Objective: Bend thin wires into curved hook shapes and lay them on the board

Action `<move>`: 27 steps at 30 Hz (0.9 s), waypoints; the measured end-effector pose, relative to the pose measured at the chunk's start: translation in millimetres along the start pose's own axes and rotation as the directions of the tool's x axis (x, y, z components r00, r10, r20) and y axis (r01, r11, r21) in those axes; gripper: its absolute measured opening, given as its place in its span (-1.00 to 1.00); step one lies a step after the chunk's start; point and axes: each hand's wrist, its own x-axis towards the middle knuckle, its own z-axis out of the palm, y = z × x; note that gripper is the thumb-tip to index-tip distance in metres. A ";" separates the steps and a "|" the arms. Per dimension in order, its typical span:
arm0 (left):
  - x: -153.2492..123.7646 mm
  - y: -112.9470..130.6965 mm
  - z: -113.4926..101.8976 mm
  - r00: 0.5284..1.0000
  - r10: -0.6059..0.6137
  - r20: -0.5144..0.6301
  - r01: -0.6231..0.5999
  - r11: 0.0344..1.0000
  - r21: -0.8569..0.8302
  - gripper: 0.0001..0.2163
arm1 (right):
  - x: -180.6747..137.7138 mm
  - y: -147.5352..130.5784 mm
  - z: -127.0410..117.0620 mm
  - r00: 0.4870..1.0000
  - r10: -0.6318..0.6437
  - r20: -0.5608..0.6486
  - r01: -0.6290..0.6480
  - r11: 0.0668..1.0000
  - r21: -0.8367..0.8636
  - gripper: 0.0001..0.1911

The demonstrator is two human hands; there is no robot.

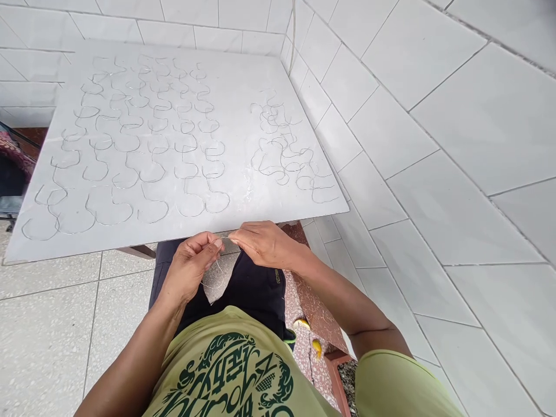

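Wire (223, 273) in L grip (193, 260), prob. R grip (263, 244) too

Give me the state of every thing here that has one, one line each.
Left hand: pinching the held wire
Right hand: pinching the held wire
Held wire: bent, partly hanging below the left hand
Left-side wires: bent, laid out in rows
Right-side wires: curved, loosely overlapping
Tabletop: flat, bearing both wire groups
Two yellow pieces: lying apart
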 end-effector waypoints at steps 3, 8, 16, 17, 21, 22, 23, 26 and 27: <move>0.3 -1.5 -0.1 1.000 -0.006 0.024 0.006 1.000 -0.004 -0.71 | 0.8 2.6 -5.7 1.000 -0.001 0.020 0.000 0.999 0.051 -0.75; 2.3 -0.9 4.8 0.999 0.036 -0.031 -0.038 0.998 -0.056 -0.78 | -2.5 2.2 -12.9 0.928 0.371 0.030 -0.349 0.841 0.413 -0.66; 7.0 -1.5 9.2 0.995 0.064 -0.082 -0.075 0.987 -0.138 -0.82 | -12.5 -24.6 24.6 0.849 0.436 0.299 -0.472 0.369 0.800 -0.64; 7.9 -0.7 8.3 0.995 0.063 -0.077 -0.073 0.988 -0.134 -0.82 | -12.6 -26.9 28.9 0.847 0.445 0.291 -0.458 0.333 0.824 -0.63; 11.3 6.1 2.9 0.995 0.079 -0.057 -0.084 0.992 -0.091 -0.85 | -13.1 -30.7 36.1 0.829 0.500 0.250 -0.423 0.268 0.865 -0.62; 12.0 8.2 1.7 0.995 0.086 -0.056 -0.090 0.993 -0.078 -0.86 | -13.4 -31.3 36.6 0.823 0.510 0.251 -0.423 0.256 0.869 -0.63; 12.6 10.0 0.8 0.994 0.090 -0.057 -0.094 0.993 -0.068 -0.86 | -13.8 -32.1 37.2 0.814 0.521 0.256 -0.429 0.243 0.870 -0.64; 13.6 12.9 -0.7 0.994 0.095 -0.063 -0.098 0.994 -0.053 -0.85 | -14.7 -35.5 39.5 0.788 0.544 0.288 -0.466 0.222 0.857 -0.67; 13.9 13.0 -0.9 0.994 0.094 -0.059 -0.097 0.994 -0.052 -0.85 | -15.0 -36.6 40.4 0.784 0.548 0.293 -0.475 0.225 0.851 -0.68</move>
